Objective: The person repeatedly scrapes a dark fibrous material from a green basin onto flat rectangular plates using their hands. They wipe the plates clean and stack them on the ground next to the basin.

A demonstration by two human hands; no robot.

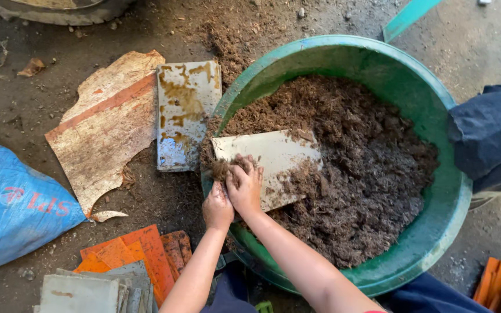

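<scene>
At nine o'clock of round green plastic basin (436,110), left hand (217,207) and right hand (244,185) pressing, fingers curled closed on brown fibrous compost (366,174) against pale flat square tile (273,159); likely spilling over rim if tilted.

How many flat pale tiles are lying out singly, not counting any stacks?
2: one tile lies on the brown fibre in the green basin under both hands; another, rust-stained, lies on the ground left of it. Others may be buried.

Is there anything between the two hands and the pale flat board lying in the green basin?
Nothing separates them: the right hand and left hand already grip the pale board at its near corner, over the brown fibrous mix.
</scene>
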